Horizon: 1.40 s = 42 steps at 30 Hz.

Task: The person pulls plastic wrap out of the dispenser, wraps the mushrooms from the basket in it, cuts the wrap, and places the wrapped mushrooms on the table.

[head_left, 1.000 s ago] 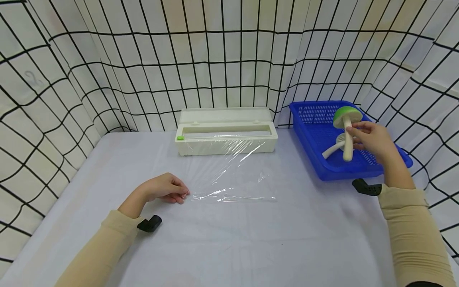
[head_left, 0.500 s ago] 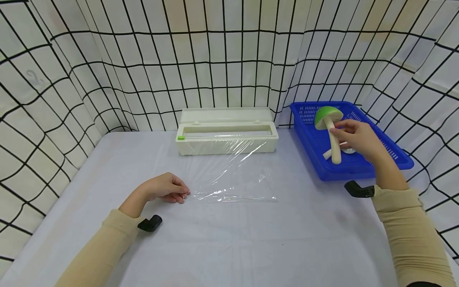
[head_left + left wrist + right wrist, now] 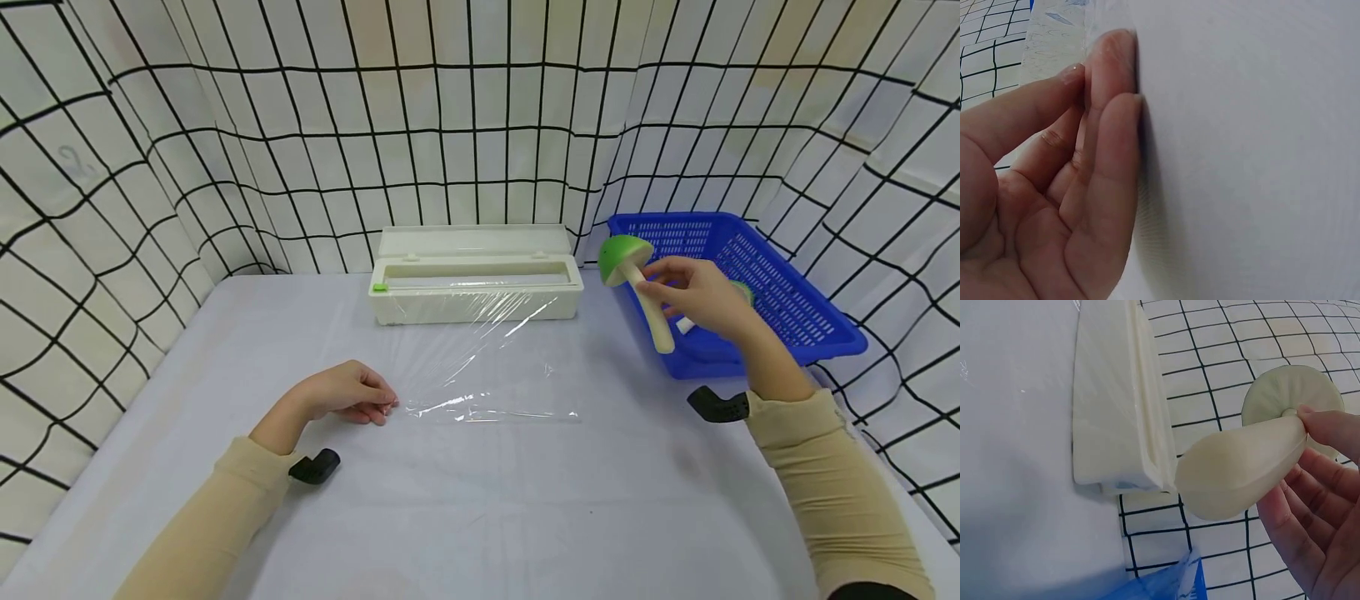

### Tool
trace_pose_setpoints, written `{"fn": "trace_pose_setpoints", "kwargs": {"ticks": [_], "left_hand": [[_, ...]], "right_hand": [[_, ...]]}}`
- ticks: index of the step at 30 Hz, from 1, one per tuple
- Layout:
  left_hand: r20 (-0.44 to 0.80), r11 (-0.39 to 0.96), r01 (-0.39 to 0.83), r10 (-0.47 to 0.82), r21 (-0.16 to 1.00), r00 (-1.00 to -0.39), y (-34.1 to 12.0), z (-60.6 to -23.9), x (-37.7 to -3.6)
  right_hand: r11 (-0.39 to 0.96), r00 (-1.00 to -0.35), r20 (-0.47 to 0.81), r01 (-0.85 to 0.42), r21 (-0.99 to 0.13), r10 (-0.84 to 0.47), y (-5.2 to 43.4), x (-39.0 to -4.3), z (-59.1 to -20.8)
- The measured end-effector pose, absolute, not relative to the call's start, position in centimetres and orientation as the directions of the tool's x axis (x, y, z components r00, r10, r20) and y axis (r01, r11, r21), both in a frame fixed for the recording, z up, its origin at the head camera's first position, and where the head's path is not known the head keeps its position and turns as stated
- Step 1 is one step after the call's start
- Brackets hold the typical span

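While the right hand (image 3: 697, 293) grips a toy mushroom (image 3: 639, 282) by its stem, fingers curled round it, the toy hangs in the air over the near-left corner of the blue basket (image 3: 787, 292), clear of the tabletop (image 3: 480, 500). Mushroom: smooth plastic, domed green cap, pale cream stem that flares thicker toward its free end. Long axis runs tilted, cap up and to the left toward the wrap dispenser (image 3: 474, 283), stem end down and toward the basket front. In the right wrist view the stem (image 3: 1241, 465) looks matte and bulbous, w/ the ribbed pale underside of the cap (image 3: 1291, 400) behind it.

Left hand (image 3: 347, 393) rests on the tabletop well left of the basket, fingers bent, tips pinching the near-left corner of a sheet of cling film (image 3: 480, 367). Left wrist view shows thumb meeting the fingertips (image 3: 1113, 56) against the cloth.

Film: clear, glossy, wrinkled, lying flat from the dispenser's front out toward the person. Dispenser: long cream plastic box, lid open, left of the basket, at the back of the tabletop. Basket: rectangular, perforated mesh walls; a 2nd pale mushroom piece (image 3: 686, 325) lies inside, mostly hidden behind the right hand. Tabletop cover is plain white cloth; backdrop is white fabric w/ black grid.
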<state>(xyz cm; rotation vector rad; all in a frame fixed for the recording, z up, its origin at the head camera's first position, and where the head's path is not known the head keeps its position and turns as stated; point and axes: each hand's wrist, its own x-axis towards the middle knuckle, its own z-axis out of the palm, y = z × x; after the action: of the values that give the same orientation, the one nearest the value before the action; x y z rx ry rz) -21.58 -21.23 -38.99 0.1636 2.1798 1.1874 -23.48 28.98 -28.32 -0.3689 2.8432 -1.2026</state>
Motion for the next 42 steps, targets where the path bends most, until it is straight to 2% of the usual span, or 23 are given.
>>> {"fn": "trace_pose_setpoints", "kwargs": {"ticks": [15,27,42], "left_hand": [[-0.462,0.575,-0.168,0.415,0.801,-0.783,-21.2,-38.7,-21.3],[-0.466,0.58,-0.172,0.407,0.797,-0.786,-21.1,-38.7,-21.3],[-0.462,0.577,-0.174,0.399,0.798,-0.792,-21.0,-38.9,-21.3]], "right_hand": [[0.637,-0.923,0.052,-0.303,-0.709,-0.382,23.9,-24.4,-30.6],[0.566,-0.858,0.057,-0.385,-0.729,-0.511,19.3,-25.1,-32.9],[0.555,-0.775,0.012,-0.463,-0.691,-0.631,13.9,-25.5,-35.2]]}}
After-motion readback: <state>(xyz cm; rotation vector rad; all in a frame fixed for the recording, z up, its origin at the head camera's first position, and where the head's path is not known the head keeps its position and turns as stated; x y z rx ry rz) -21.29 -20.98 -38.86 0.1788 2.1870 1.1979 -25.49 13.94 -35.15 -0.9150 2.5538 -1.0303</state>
